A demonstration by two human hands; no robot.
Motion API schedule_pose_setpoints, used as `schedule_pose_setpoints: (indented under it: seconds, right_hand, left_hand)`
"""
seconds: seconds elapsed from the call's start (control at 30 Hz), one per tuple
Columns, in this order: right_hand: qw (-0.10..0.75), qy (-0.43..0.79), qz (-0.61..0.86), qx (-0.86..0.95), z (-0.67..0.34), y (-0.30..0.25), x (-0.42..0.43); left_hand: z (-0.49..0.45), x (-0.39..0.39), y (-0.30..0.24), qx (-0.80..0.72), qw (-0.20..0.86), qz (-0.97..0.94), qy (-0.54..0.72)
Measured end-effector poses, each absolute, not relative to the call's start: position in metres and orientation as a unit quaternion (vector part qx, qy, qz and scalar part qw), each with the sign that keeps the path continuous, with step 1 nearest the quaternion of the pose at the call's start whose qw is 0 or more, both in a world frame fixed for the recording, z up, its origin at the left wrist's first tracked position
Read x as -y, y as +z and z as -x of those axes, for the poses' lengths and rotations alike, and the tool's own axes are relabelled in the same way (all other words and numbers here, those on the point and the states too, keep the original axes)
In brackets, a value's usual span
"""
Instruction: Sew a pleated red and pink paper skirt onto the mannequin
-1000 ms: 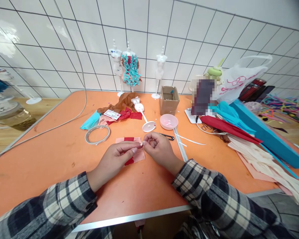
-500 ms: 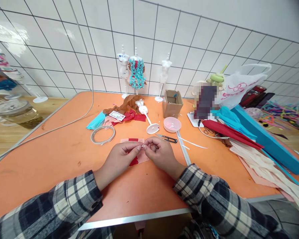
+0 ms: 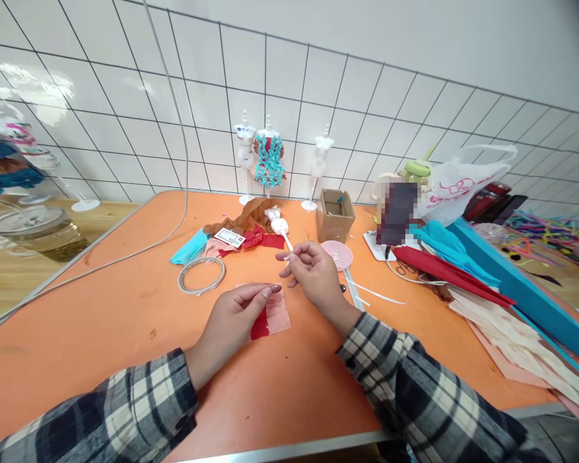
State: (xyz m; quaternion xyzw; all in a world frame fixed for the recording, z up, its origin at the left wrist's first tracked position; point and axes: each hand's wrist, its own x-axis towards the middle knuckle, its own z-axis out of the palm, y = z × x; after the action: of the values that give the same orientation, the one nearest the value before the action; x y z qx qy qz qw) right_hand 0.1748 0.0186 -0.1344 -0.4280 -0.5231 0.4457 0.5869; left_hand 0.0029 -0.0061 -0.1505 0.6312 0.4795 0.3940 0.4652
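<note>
My left hand [image 3: 238, 315] is closed in a pinch above a patch of red and pale pink fabric [image 3: 278, 312] on the table. What its fingertips hold is too small to make out. Raised to the right, my right hand [image 3: 311, 276] pinches a small white scrap [image 3: 286, 258] between thumb and forefinger, its other fingers loosely curled. Behind that hand are a white doll stand [image 3: 280, 226] lying on its side and a pink bowl [image 3: 338, 254]. The snips are mostly hidden by the right hand. A tape roll [image 3: 201, 276] lies left of the fabric.
Small dress forms [image 3: 269, 161] stand by the tiled wall, near a cardboard box [image 3: 335, 215]. Fabric scraps [image 3: 244, 218] lie behind the tape roll. White strips [image 3: 376, 292] lie to the right, before a propped, blurred-out phone [image 3: 398, 212] and folded cloths [image 3: 453, 273]. A cable [image 3: 125, 247] crosses the left side.
My hands have come apart. The right hand has lifted up and away with the white scrap, while the left stays low over the fabric. The view has tilted slightly upward.
</note>
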Motion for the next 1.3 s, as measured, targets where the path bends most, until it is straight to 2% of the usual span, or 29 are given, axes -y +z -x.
schedule_pose_setpoints:
  seconds: [0.13,0.27,0.33,0.4,0.5,0.57,0.63,0.8,1.0,1.17,1.3]
  right_hand:
    - [0.64,0.389,0.43,0.504,-0.186,-0.112,-0.058]
    - [0.666,0.24,0.483,0.515,-0.221,-0.093,-0.09]
    - [0.613,0.085,0.555,0.556,-0.242,-0.087,-0.1]
    - [0.512,-0.062,0.645,0.565,-0.261,-0.085,-0.107]
    - [0.353,-0.167,0.755,0.527,-0.281,-0.087,-0.112]
    - [0.281,-0.172,0.783,0.527,-0.287,-0.09,-0.113]
    - [0.259,-0.162,0.781,0.544,-0.29,-0.093,-0.115]
    - [0.307,-0.16,0.749,0.565,-0.291,-0.097,-0.115]
    - [0.305,-0.159,0.748,0.567,-0.294,-0.098,-0.116]
    - [0.382,-0.162,0.657,0.629,-0.267,-0.078,-0.092]
    - [0.46,-0.089,0.52,0.714,-0.217,-0.085,-0.04]
  left_hand:
    - [0.0,0.006,-0.152,-0.459,0.454,-0.644,0.411]
    - [0.003,0.005,-0.153,-0.442,0.437,-0.667,0.411]
    - [0.003,0.005,-0.154,-0.438,0.441,-0.671,0.405]
    - [0.002,0.005,-0.154,-0.433,0.443,-0.676,0.4]
    - [0.004,0.004,-0.156,-0.434,0.438,-0.675,0.405]
    - [0.005,0.004,-0.156,-0.442,0.437,-0.667,0.41]
    - [0.006,0.003,-0.157,-0.446,0.439,-0.663,0.411]
    - [0.005,0.003,-0.155,-0.441,0.441,-0.665,0.41]
    - [0.005,0.004,-0.152,-0.431,0.444,-0.679,0.396]
    - [0.009,0.004,-0.152,-0.396,0.468,-0.676,0.41]
    - [0.01,0.004,-0.151,-0.388,0.466,-0.68,0.411]
